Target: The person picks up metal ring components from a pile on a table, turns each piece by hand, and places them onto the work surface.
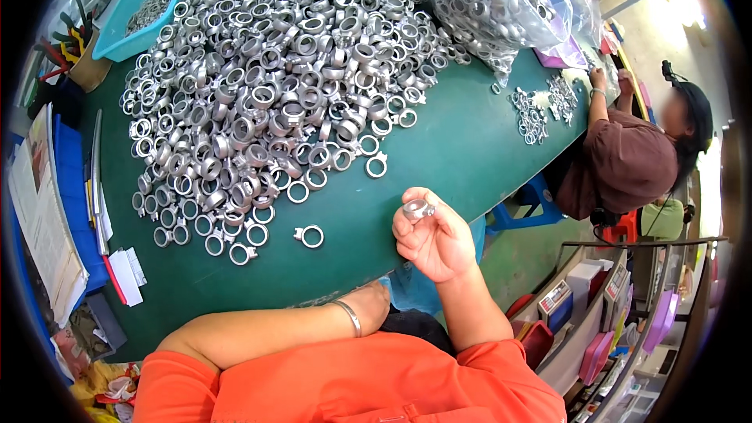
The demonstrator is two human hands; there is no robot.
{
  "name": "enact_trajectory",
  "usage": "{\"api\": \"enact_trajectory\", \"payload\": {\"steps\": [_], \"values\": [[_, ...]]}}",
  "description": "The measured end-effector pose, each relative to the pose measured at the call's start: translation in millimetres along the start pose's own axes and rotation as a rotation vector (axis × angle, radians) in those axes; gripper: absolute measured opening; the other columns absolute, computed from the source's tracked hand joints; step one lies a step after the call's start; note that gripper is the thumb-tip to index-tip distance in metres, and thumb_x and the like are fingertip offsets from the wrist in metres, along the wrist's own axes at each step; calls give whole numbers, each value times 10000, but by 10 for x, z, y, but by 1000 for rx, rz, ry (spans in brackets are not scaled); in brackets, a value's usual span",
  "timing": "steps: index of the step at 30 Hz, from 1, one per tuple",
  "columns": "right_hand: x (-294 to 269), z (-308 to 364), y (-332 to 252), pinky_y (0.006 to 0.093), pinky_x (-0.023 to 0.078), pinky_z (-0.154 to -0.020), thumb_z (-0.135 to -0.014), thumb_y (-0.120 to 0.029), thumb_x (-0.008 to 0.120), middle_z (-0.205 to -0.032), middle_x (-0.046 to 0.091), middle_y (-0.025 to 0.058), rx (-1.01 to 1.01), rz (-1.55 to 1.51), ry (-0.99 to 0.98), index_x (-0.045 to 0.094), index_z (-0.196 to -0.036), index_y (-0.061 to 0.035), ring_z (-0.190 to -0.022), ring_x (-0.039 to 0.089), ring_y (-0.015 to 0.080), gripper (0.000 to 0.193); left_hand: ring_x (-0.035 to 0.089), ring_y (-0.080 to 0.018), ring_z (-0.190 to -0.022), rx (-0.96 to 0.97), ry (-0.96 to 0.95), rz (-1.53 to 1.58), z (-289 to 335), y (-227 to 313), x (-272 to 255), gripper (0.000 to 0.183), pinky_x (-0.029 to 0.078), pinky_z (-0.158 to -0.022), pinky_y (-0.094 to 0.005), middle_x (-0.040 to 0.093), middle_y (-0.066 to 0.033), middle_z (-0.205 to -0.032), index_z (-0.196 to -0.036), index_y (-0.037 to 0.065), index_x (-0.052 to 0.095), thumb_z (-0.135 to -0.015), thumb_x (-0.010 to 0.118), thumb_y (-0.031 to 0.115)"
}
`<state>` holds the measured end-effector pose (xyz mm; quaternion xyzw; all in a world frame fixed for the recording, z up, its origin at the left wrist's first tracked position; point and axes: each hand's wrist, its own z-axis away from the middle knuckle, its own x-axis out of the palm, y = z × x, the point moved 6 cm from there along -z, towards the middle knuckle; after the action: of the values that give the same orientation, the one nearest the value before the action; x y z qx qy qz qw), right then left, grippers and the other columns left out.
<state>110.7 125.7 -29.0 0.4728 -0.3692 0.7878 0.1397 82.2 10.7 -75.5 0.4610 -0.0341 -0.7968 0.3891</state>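
The right hand [432,241] pinches one metal ring [417,209] between thumb and fingertips, raised over the near edge of the green table [462,149] — turning it slowly in the light should show any flaw. The left hand [374,303] is tucked below the edge, its grip hidden — bare table lies between the ring pile [270,86] and the edge.

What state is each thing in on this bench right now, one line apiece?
Right hand: raised, fingers pinching one metal ring.
Left hand: mostly hidden at the table edge; grip cannot be told.
Ring pile: heaped loose on the green table.
Single ring: lying flat, apart from the pile.
Clear bags: stuffed with rings.
Blue tray: holds small metal parts.
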Motion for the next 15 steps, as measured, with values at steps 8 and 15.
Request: {"api": "enact_trajectory", "payload": {"steps": [8,15], "values": [[43,26,3,260,302,-373,-944,-326,235,-589,483,161,88,-133,-205,486,-939,-26,-417,372,156,390,464,-374,-1053,-5,11,45,-2,4,12,406,382,-902,-402,483,-300,-1077,-1193,-125,389,-848,339,83],[102,-264,-334,250,386,-441,-870,-309,478,-613,511,52,-329,798,161,550,-823,-26,-520,483,144,296,458,-360,-1070,-21,2,105,-27,-7,11,425,373,-921,-383,494,-277,-1089,-1204,-119,384,-836,365,93]]}}
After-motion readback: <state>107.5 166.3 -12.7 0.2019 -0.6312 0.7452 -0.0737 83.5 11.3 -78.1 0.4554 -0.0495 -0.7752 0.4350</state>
